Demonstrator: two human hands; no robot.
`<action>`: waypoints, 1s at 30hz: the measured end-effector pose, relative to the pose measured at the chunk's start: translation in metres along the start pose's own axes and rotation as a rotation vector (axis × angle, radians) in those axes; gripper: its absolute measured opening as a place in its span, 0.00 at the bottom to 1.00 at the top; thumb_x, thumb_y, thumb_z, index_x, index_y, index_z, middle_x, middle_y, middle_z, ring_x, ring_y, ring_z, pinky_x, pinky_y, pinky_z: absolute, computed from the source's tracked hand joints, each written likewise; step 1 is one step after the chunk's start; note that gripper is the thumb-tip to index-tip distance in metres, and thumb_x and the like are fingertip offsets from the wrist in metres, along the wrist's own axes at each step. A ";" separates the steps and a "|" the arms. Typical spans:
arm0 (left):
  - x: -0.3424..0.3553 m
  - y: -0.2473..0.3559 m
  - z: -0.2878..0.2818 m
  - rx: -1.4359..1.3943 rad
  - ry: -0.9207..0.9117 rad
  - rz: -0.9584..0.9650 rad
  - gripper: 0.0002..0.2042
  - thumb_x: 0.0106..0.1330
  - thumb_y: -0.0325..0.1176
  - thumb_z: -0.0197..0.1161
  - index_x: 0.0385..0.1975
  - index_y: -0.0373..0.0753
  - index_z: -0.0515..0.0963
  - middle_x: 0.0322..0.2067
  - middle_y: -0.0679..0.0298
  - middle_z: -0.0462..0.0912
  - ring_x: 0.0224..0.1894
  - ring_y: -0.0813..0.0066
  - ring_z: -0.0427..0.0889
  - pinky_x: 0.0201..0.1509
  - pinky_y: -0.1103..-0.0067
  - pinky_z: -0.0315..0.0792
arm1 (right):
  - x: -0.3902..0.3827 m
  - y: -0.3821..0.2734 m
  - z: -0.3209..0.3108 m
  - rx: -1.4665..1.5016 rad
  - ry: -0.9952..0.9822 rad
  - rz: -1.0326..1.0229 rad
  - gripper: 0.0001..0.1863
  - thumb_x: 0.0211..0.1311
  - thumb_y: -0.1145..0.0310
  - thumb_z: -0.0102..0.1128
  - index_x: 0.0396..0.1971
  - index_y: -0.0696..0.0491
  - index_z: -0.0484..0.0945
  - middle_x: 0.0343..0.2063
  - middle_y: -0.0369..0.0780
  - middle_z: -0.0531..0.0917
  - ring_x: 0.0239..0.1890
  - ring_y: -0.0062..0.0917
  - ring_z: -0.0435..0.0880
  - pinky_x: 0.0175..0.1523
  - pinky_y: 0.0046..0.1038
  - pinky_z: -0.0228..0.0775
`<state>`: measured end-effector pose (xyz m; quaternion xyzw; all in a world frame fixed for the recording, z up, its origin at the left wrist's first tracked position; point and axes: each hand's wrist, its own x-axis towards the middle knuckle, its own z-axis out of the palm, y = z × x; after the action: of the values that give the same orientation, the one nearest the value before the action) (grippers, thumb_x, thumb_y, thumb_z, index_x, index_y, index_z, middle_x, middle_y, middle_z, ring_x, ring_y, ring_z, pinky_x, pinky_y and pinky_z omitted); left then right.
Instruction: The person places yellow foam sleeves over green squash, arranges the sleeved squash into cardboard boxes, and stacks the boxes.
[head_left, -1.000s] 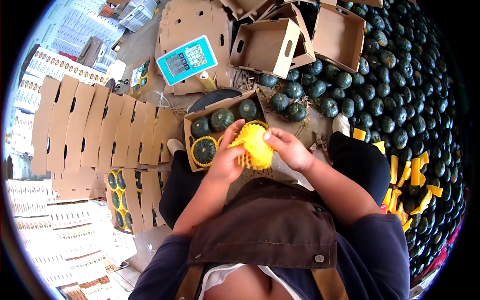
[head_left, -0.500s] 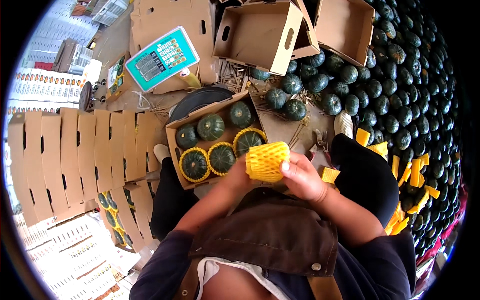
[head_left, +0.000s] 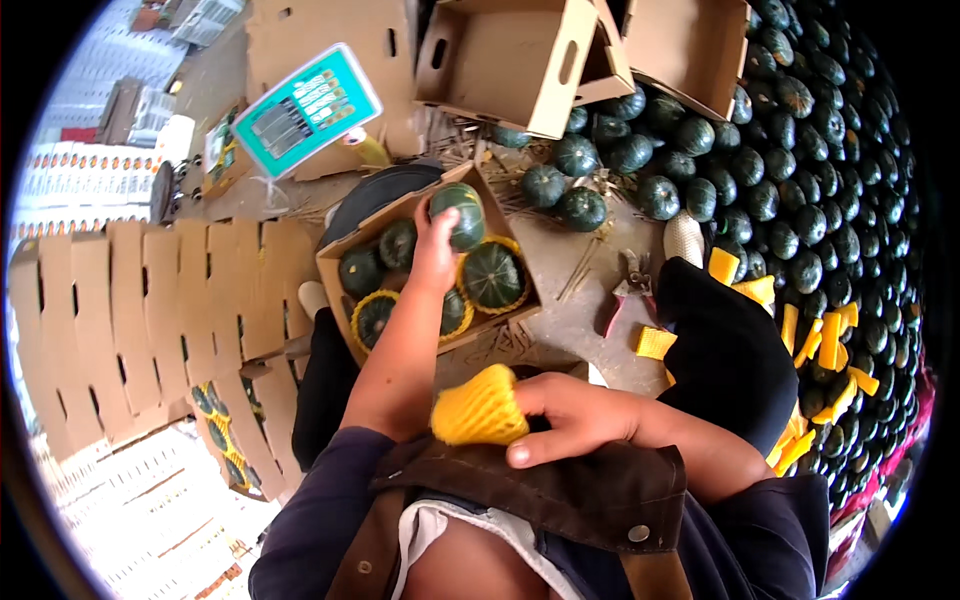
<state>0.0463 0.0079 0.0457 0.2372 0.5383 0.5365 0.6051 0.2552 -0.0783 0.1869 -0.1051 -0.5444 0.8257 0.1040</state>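
My left hand [head_left: 436, 240] is closed around a dark green pumpkin [head_left: 465, 218] at the far right corner of an open cardboard box [head_left: 505, 325]. In my right hand [head_left: 590, 412], close to my lap, is a yellow foam net sleeve [head_left: 475, 408]. Its fingers reach into the sleeve's open end. Inside the box, a pumpkin in a yellow sleeve [head_left: 494, 275] sits at the right. Two more sleeved ones stand along the near side, partly hidden by my left forearm. Bare pumpkins [head_left: 361, 272] lie at the far left of the box.
A digital scale display [head_left: 310, 108] stands beyond the box, its round black base [head_left: 375, 200] behind it. Several cardboard boxes [head_left: 500, 50] lie at the back. A large pumpkin pile [head_left: 800, 180] fills the right, with yellow sleeves [head_left: 830, 340] on it. Red-handled pliers [head_left: 628, 292] lie on the floor.
My left hand has left the foam sleeve, reached forward into the box and gripped a pumpkin. My right hand has drawn the sleeve down toward my lap.
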 end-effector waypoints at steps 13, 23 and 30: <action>-0.179 0.089 0.032 -0.012 -0.150 0.397 0.25 0.67 0.52 0.43 0.58 0.42 0.59 0.53 0.57 0.69 0.54 0.64 0.69 0.57 0.67 0.65 | 0.005 -0.019 0.020 0.112 0.573 -0.454 0.42 0.50 0.74 0.65 0.62 0.56 0.49 0.54 0.37 0.66 0.55 0.22 0.65 0.60 0.27 0.57; -0.197 0.087 0.048 -0.591 -0.477 -0.022 0.24 0.65 0.47 0.47 0.58 0.42 0.59 0.56 0.59 0.65 0.56 0.61 0.67 0.58 0.63 0.64 | 0.001 -0.028 0.024 -0.048 0.745 -0.392 0.29 0.52 0.79 0.60 0.55 0.59 0.60 0.48 0.39 0.72 0.49 0.22 0.71 0.55 0.25 0.64; -0.191 0.075 0.046 -0.358 -0.432 0.154 0.26 0.62 0.47 0.52 0.58 0.43 0.58 0.54 0.58 0.66 0.56 0.61 0.67 0.56 0.63 0.67 | 0.005 -0.014 0.013 -0.082 0.809 -0.425 0.26 0.51 0.77 0.59 0.52 0.60 0.63 0.44 0.38 0.74 0.46 0.20 0.72 0.53 0.23 0.64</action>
<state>0.0883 -0.1281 0.2005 0.2757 0.2741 0.6044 0.6954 0.2472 -0.0828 0.2047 -0.3092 -0.5018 0.6564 0.4709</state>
